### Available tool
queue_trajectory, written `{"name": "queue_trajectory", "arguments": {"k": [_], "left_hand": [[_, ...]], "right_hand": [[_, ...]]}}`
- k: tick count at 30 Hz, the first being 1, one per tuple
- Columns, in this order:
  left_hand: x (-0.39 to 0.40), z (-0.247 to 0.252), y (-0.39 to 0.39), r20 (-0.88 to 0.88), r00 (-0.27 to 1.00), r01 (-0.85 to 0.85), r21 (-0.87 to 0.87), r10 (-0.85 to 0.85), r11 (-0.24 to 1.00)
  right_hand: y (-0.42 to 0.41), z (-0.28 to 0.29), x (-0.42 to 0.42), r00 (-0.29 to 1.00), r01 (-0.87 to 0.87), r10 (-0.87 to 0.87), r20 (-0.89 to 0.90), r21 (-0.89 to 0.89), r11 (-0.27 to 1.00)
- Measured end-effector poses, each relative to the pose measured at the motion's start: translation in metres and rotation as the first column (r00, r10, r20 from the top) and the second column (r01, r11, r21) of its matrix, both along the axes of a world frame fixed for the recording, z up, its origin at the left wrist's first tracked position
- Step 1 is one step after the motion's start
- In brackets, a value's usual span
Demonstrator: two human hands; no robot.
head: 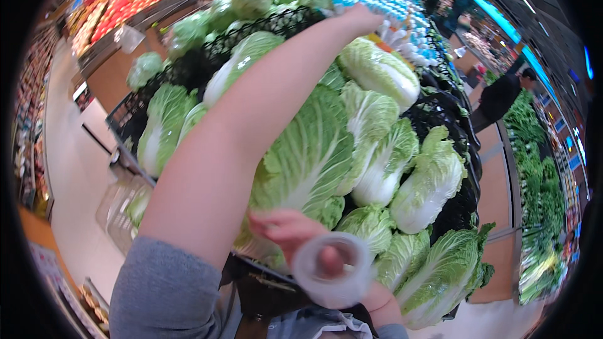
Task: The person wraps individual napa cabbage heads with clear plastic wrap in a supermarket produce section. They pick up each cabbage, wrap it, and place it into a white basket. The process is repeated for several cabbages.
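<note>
My left arm stretches across the crate of napa cabbages. My left hand (pixel 362 20), blurred, is at the far side above the end of a napa cabbage (pixel 379 70) and beside many blue-and-white packaged items (pixel 405 19); its fingers and anything in them cannot be made out. Low in the middle, my right hand (pixel 289 233) holds a whitish, translucent roll (pixel 332 270), seemingly of film or tape, with a digit inside its core. Just beyond it stands a large leafy napa cabbage (pixel 306 155). More napa cabbages (pixel 428 183) lie to the right, some with shiny wrap.
Wrapped round cabbages (pixel 252 0) are piled behind a black mesh crate edge (pixel 278 21). Dark eggplants (pixel 440 108) lie to the right. A clear basket (pixel 120 212) holding a pale green vegetable is at the left. A person in dark clothes (pixel 501 96) is near the greens shelf (pixel 541 174).
</note>
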State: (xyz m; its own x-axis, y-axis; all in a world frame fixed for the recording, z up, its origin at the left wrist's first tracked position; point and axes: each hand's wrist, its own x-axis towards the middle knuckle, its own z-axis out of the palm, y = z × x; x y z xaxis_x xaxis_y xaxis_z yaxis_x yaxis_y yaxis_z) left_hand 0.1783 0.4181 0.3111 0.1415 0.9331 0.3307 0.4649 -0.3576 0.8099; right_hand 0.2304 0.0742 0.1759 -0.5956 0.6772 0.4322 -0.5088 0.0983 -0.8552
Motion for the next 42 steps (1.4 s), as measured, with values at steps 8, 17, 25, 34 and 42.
{"name": "queue_trajectory", "arguments": {"k": [8, 17, 25, 34, 42], "left_hand": [[-0.118, -0.016, -0.240, 0.153, 0.897, 0.323, 0.415, -0.415, 0.851], [-0.141, -0.196, -0.363, -0.333, 0.935, 0.090, 0.549, 0.119, 0.831], [-0.145, -0.221, -0.367, -0.527, 0.814, 0.224, 0.674, 0.245, 0.704], [-0.148, -0.242, -0.359, -0.391, 0.862, 0.211, 0.855, 0.322, 0.473], [-0.137, -0.222, -0.368, -0.548, 0.774, 0.130, 0.629, 0.318, 0.767]], "right_hand": [[0.016, -0.035, -0.035, 0.888, 0.045, -0.240, -0.392, -0.446, 0.894], [0.012, -0.035, -0.044, 0.902, 0.122, -0.254, -0.348, -0.359, 0.925], [0.006, -0.056, -0.003, 0.749, 0.594, -0.531, -0.396, 0.047, 0.803], [0.033, -0.083, -0.030, 0.502, 0.803, -0.824, -0.263, 0.495, 0.332], [0.013, -0.050, -0.019, 0.319, 0.748, -0.947, 0.028, 0.606, 0.270]]}}
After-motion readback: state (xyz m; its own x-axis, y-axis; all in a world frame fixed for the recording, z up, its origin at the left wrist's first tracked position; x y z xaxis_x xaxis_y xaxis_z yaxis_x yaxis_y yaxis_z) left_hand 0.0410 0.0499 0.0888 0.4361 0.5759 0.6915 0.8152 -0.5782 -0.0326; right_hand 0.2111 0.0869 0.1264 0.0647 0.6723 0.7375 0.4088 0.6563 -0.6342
